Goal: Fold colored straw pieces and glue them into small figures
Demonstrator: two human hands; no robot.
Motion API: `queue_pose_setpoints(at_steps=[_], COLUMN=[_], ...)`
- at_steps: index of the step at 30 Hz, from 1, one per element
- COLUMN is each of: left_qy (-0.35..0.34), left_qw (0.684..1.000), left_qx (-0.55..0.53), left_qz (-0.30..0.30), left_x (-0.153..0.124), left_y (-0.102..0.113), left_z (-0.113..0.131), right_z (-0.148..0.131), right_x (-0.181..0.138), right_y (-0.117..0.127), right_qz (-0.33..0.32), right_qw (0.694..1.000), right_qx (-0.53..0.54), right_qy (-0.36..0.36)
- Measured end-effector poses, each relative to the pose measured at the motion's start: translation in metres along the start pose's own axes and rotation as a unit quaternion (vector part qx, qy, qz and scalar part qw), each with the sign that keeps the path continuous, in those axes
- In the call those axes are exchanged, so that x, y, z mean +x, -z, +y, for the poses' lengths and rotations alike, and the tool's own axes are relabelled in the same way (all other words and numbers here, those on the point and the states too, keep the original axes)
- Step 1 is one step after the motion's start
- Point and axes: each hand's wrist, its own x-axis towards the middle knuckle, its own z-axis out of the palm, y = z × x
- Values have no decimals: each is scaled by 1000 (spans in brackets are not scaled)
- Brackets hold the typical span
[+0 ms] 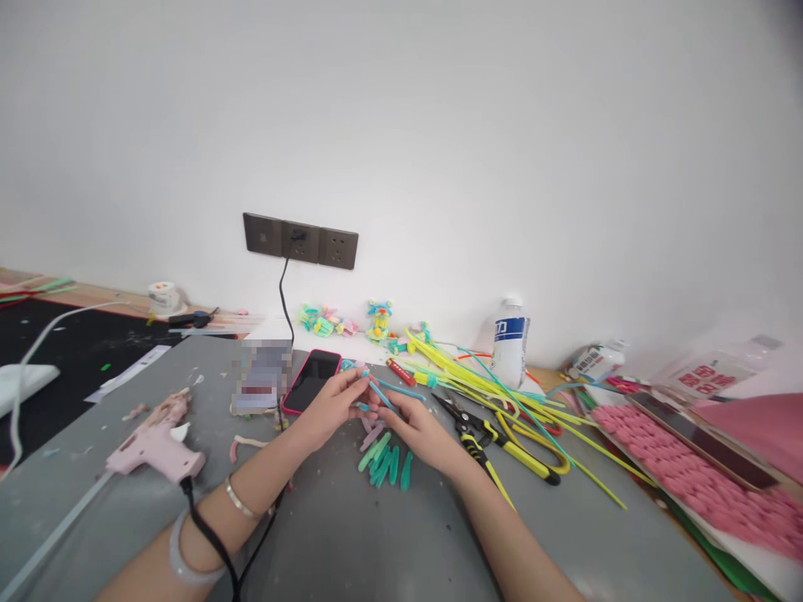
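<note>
Pipe cleaner (384,395), thin, fuzzy, blue, between left hand (332,403) and right hand (419,426)

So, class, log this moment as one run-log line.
left hand: pinching blue stem | right hand: gripping same stem | below: green pieces on grey table | nearby: pliers, pink glue gun

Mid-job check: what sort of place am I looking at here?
Most likely a home or small-shop craft bench. A pink hot glue gun lies on the grey table, a heap of yellow pipe cleaners and yellow-handled cutters sits to the right, and small colourful figures line the wall.
</note>
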Motion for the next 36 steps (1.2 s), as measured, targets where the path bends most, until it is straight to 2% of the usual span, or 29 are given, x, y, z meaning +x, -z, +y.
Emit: queue_pose_setpoints(at_steps=[3,8,13,19,25,31,36], left_qy=[-5,-40,-71,-113,-135,-150,-160], left_qw=[999,981,957,961,959,962,967], left_qx=[50,189,277,252,249,225,196], left_qz=[-10,-22,-42,-29,25,31,23], left_x=[0,2,0,4,9,14,15], left_y=[2,7,6,8,13,18,21], left_z=[2,0,-4,-6,-9,-17,-19], right_z=[-2,7,13,6,16,18,24], right_x=[0,2,4,4,4,5,6], right_y=[7,18,15,8,7,7,3], right_qz=[7,65,80,64,99,101,120], right_qw=[1000,996,995,997,991,993,991], right_qx=[6,52,42,-23,90,-14,-20], right_qy=[-7,-39,-47,-26,-18,52,47])
